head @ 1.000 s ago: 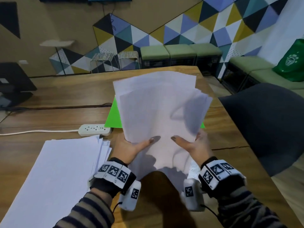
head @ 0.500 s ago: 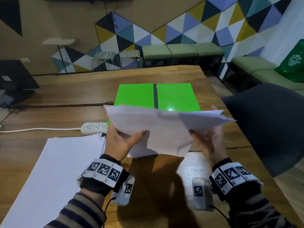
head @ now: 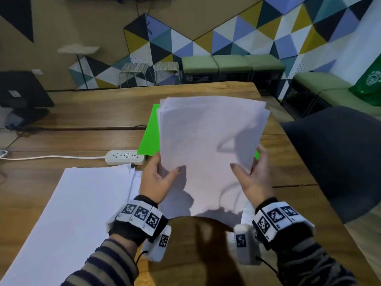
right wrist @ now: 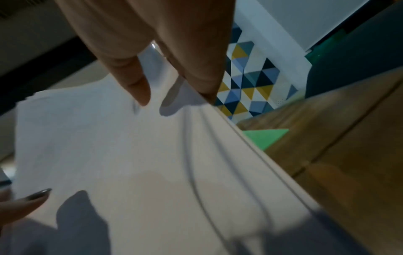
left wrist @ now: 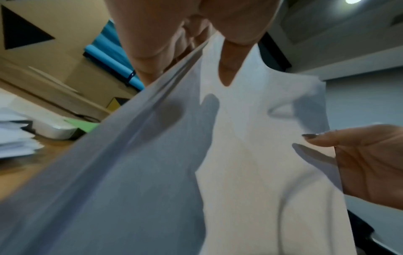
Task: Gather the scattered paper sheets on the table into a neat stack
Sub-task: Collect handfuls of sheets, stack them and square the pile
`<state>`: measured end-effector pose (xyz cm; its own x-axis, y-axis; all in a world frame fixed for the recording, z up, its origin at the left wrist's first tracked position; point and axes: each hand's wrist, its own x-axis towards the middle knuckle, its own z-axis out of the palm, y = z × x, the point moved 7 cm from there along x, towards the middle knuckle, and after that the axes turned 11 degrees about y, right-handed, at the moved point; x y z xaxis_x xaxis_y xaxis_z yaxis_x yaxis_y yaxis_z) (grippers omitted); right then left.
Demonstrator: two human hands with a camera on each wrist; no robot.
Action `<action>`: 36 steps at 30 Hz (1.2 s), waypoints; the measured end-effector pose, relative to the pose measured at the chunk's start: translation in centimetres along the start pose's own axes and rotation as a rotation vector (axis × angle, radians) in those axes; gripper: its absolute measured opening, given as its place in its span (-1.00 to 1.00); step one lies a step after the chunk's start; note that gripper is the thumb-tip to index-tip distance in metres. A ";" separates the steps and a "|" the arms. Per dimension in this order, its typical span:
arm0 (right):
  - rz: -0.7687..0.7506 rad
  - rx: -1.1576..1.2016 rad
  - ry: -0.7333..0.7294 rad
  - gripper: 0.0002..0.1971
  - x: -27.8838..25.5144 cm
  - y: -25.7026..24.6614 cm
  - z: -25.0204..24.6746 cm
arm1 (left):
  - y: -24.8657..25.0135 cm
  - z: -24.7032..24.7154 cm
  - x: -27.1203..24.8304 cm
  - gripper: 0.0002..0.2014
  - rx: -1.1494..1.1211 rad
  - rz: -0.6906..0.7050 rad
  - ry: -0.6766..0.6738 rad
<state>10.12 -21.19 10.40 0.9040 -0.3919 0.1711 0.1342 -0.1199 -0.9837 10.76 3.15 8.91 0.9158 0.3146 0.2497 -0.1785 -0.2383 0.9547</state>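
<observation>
Two hands share one bundle above the wooden worktop. Left of that bundle, a bigger pile of white sheets lies flat on the worktop; behind the bundle, a green folder lies mostly hidden, and a white power strip sits at the bundle's far left.

The bundle of paper sheets is held nearly upright, long axis running away from the person, its top edges fanned and uneven, its lower edge close to the worktop. The left hand pinches the bundle's left edge, thumb on the front; the right hand pinches the right edge likewise. Both sit low on the bundle, equally near, so squaring it probably means tapping its lower edge straight down on the worktop.
</observation>
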 end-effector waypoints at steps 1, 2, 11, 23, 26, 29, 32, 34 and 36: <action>0.029 -0.055 -0.015 -0.45 -0.4 1.0 0.2 | -0.9 0.4 -0.5 -0.65 0.019 -0.020 -0.045; 0.039 -0.116 -0.013 -0.52 -0.8 1.7 0.4 | -1.3 0.8 -1.0 -0.71 0.044 -0.039 -0.077; 0.136 -0.145 -0.148 -0.62 -3.4 2.1 8.5 | -3.7 -8.9 2.3 -0.78 0.373 -0.252 0.040; 0.495 -0.511 -0.649 -0.50 -15.9 10.8 26.1 | -13.8 -28.1 -0.5 -0.63 0.956 -0.695 0.153; 0.539 -0.746 -0.568 -0.53 -15.3 11.9 24.6 | -16.0 -30.0 -1.2 -0.47 1.130 -0.783 0.099; 0.650 -0.693 -0.477 -0.47 -14.7 12.5 24.2 | -17.6 -31.1 -2.1 -0.22 1.115 -0.899 0.110; 0.795 -0.508 -0.431 -0.52 -15.6 12.9 25.1 | -18.4 -31.0 -1.8 -0.06 1.062 -0.897 0.107; 0.812 -0.486 -0.420 -0.51 -15.8 12.7 25.3 | -18.4 -30.5 -1.4 -0.10 1.013 -0.884 0.074; 0.810 -0.486 -0.397 -0.44 -15.6 12.6 25.0 | -18.1 -29.7 -1.2 -0.20 0.972 -0.890 0.035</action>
<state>7.87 6.21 -6.06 0.7310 -0.2001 -0.6524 -0.6758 -0.3444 -0.6516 2.20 34.34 -3.91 0.5726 0.7256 -0.3816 0.8195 -0.4930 0.2923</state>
